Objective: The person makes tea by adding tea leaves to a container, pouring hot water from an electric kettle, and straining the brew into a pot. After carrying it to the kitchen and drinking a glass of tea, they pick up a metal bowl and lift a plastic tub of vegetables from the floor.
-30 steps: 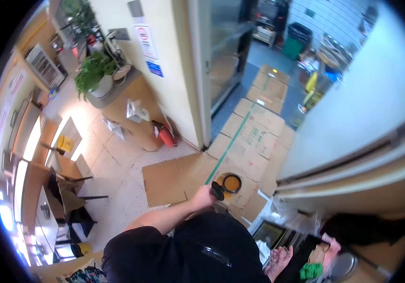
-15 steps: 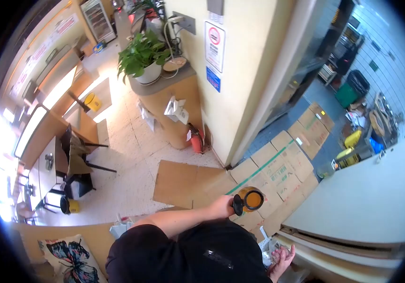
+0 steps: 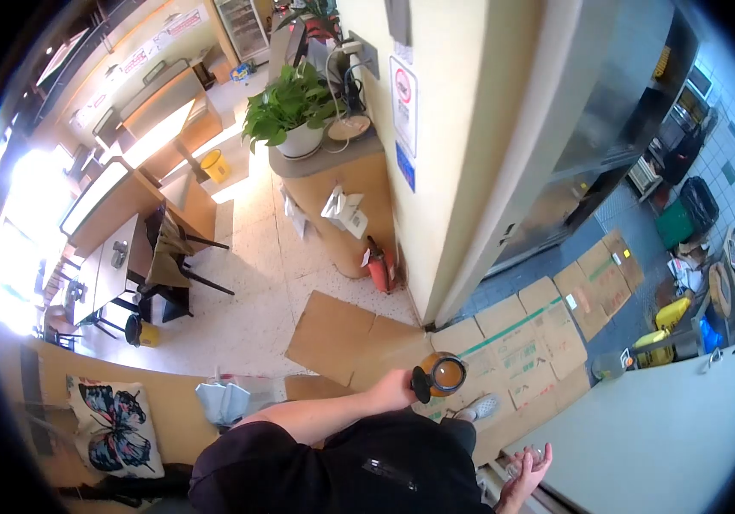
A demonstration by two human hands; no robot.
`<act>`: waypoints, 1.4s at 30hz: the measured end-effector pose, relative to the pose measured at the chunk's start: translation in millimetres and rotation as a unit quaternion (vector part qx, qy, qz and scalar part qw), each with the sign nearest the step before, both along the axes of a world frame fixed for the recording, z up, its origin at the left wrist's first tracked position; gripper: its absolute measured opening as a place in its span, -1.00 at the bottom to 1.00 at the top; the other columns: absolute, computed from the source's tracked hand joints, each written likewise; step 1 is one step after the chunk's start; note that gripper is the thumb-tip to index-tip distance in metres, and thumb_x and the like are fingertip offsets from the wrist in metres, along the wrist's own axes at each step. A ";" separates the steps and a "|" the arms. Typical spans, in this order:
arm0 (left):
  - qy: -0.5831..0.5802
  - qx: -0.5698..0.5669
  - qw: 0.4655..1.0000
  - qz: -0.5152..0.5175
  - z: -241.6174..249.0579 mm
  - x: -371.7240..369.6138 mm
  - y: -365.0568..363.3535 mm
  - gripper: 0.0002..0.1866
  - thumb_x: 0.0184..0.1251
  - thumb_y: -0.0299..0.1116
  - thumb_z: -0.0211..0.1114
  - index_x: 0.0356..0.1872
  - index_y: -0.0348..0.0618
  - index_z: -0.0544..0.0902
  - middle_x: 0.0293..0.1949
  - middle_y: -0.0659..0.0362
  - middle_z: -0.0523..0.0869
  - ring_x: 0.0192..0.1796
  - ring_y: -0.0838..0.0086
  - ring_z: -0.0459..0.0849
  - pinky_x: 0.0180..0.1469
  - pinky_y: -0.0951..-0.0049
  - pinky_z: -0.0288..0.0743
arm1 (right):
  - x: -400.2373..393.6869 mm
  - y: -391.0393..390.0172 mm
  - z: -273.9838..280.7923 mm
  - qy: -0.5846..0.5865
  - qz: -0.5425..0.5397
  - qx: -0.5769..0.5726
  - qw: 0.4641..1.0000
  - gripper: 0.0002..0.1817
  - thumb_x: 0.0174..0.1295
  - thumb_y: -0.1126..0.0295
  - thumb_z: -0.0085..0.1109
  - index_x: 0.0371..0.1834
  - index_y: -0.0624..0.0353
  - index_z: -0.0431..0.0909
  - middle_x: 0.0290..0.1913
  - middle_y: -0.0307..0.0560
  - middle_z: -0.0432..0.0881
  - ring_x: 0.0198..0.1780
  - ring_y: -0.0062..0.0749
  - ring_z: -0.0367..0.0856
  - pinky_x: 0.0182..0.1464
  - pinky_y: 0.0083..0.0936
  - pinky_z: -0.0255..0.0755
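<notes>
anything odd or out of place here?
Flattened cardboard covers the floor from the doorway into the kitchen. The left hand holds an open jug, lid flipped back, amber liquid inside; no spill visible.

This looks like a small restaurant or café: dining tables [image 3: 115, 257] and chairs [image 3: 170, 257] by bright windows, a drinks fridge [image 3: 239, 26], a fire extinguisher [image 3: 379, 270], and a tiled back kitchen with flattened cardboard [image 3: 547, 330] laid over the floor.

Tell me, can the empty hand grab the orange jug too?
Probably yes. The right hand is open and holds nothing, and the orange jug sits in the left hand just across the body, with only open air between them.
</notes>
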State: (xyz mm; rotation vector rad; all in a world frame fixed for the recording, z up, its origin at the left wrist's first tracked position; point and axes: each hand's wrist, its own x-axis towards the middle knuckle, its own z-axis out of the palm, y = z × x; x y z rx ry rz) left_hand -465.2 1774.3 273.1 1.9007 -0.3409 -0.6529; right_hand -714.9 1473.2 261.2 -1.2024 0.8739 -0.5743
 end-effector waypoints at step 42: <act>-0.065 0.038 0.988 -0.136 40.0 440.1 -878.0 -0.88 0.25 -0.44 0.44 -0.29 -0.28 0.73 -0.39 0.06 0.77 -0.28 0.43 0.72 -0.17 0.35 0.58 | 142.4 -685.7 -133.1 0.385 -0.136 0.133 0.903 -0.24 0.08 0.29 0.55 0.32 0.29 0.36 -0.44 -0.06 0.65 -0.54 -0.40 0.62 -0.50 -0.46 0.49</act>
